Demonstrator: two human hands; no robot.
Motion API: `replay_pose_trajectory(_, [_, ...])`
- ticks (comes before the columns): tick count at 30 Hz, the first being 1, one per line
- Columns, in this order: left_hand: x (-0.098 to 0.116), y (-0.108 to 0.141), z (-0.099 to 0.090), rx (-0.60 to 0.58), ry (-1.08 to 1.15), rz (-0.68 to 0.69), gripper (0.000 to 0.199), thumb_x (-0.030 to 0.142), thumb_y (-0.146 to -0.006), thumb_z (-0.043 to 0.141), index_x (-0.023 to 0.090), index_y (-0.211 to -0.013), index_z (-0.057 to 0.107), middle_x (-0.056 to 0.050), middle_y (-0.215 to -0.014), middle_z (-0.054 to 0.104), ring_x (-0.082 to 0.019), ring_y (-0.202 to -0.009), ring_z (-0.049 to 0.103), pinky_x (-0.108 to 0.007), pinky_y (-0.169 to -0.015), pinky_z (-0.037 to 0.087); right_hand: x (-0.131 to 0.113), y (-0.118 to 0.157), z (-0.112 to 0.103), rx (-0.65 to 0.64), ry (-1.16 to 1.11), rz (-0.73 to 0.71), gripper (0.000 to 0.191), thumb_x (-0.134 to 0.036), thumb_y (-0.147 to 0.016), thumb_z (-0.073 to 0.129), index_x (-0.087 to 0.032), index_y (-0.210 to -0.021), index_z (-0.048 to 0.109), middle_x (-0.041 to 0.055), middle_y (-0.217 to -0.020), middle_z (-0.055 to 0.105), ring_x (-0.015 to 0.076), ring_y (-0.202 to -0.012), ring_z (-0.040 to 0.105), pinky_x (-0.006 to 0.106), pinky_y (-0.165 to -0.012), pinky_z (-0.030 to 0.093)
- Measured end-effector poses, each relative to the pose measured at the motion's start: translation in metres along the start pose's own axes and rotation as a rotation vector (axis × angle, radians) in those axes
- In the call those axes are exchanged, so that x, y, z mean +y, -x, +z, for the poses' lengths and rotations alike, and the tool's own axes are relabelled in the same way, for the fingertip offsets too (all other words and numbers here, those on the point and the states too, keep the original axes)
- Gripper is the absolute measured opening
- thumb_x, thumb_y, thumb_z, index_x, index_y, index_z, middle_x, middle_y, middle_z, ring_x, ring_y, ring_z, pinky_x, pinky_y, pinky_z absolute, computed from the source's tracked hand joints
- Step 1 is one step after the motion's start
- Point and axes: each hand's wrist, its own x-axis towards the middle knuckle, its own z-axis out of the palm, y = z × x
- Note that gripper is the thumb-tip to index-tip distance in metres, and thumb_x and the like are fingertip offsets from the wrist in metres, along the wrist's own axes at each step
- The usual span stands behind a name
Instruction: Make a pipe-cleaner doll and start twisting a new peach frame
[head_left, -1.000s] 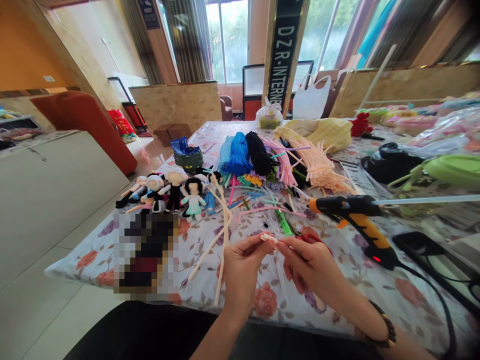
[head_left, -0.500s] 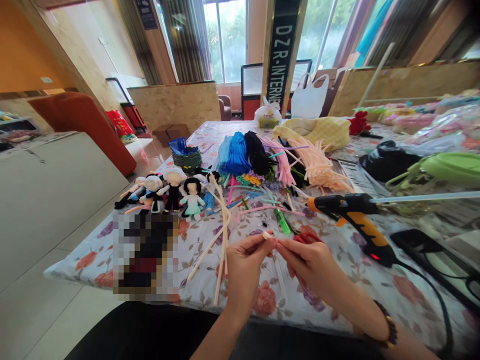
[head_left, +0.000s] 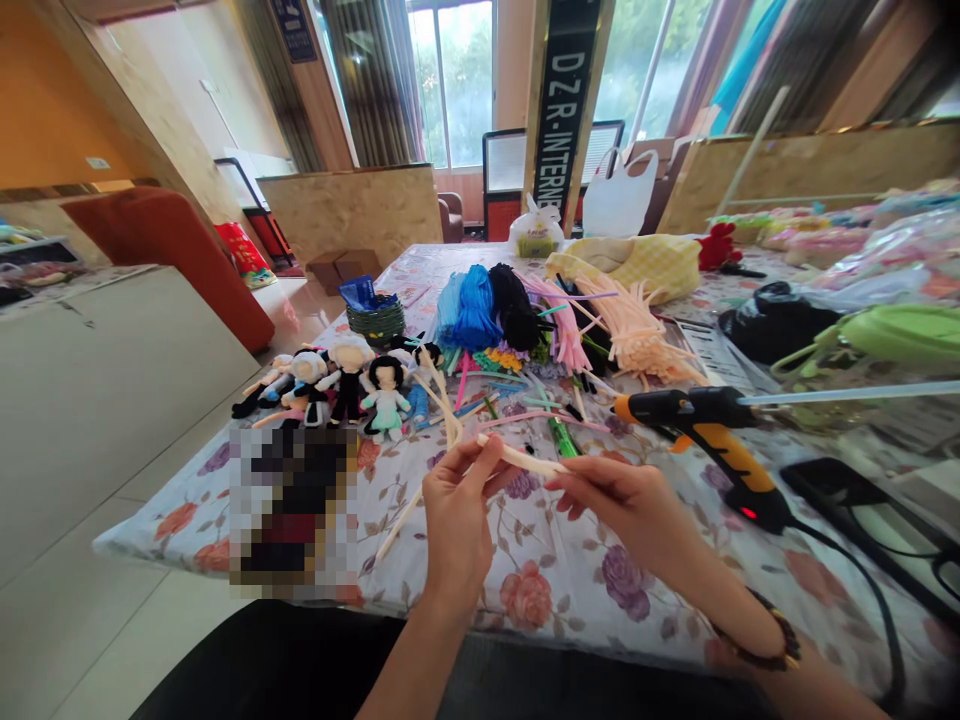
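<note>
A short cream pipe cleaner is stretched between my two hands above the flowered tablecloth. My left hand pinches its left end between thumb and fingers, and a small tip sticks out above the thumb. The fingers of my right hand are closed on the other end. Behind my left hand lie longer cream pipe cleaners, partly covered by it. A bright green object rests just beyond my right hand; its kind is unclear.
An orange and black glue gun with a lit red light lies to the right, its cable trailing forward. Several small dolls stand at the left. Bundles of coloured pipe cleaners are piled at the back. A pixelated dark object lies front left.
My hands were close together at a small cream piece. They have drawn apart, my left hand moving left, and a longer stretch of pipe cleaner shows between them. The red scissors are now hidden.
</note>
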Motion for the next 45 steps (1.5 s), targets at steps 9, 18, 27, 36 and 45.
replay_pose_trajectory(9, [-0.004,0.0,-0.001,0.011,0.029,-0.023,0.02,0.022,-0.06,0.077,0.012,-0.065,0.06,0.001,-0.067,0.064,-0.012,-0.065,0.064,-0.026,-0.066,0.055,0.004,-0.006,0.001,-0.107,-0.674,0.3,0.027,-0.041,-0.073,0.068,-0.018,-0.083,0.059,0.0004,-0.071,0.068,0.0063,-0.049,0.057,0.016,-0.045,0.042])
replay_pose_trajectory(18, [0.004,-0.012,-0.012,0.094,0.07,0.015,0.021,0.019,-0.056,0.079,0.013,-0.064,0.06,0.001,-0.067,0.066,-0.012,-0.064,0.065,-0.025,-0.066,0.055,0.016,-0.013,-0.007,-0.353,-0.796,0.446,0.043,-0.05,-0.076,0.061,-0.017,-0.058,0.04,0.0001,-0.065,0.056,0.0044,-0.05,0.049,0.016,-0.047,0.041])
replay_pose_trajectory(27, [0.008,-0.017,-0.02,0.14,0.135,0.031,0.013,0.012,-0.064,0.073,0.012,-0.062,0.06,-0.001,-0.067,0.067,-0.012,-0.064,0.066,-0.026,-0.066,0.057,0.016,-0.012,-0.017,-0.355,-1.017,0.476,0.023,-0.031,-0.063,0.076,-0.016,-0.071,0.06,-0.0006,-0.072,0.049,0.0066,-0.064,0.049,0.012,-0.044,0.036])
replay_pose_trajectory(36, [0.002,-0.017,-0.018,0.211,0.217,-0.005,0.012,0.006,-0.069,0.068,0.011,-0.061,0.06,0.0,-0.063,0.066,-0.01,-0.061,0.065,-0.026,-0.067,0.057,0.019,-0.013,0.001,-0.074,-1.174,0.385,0.021,-0.027,-0.061,0.079,-0.019,-0.066,0.061,-0.0004,-0.076,0.051,0.0062,-0.064,0.047,0.015,-0.049,0.04])
replay_pose_trajectory(45, [0.001,-0.009,-0.015,0.129,0.122,0.186,0.016,0.018,-0.062,0.077,0.013,-0.064,0.062,0.002,-0.067,0.066,-0.011,-0.064,0.066,-0.025,-0.066,0.058,0.014,-0.013,-0.013,-0.167,-1.091,0.585,0.016,-0.023,-0.067,0.072,-0.015,-0.061,0.06,0.0012,-0.066,0.056,0.01,-0.066,0.056,0.02,-0.061,0.048])
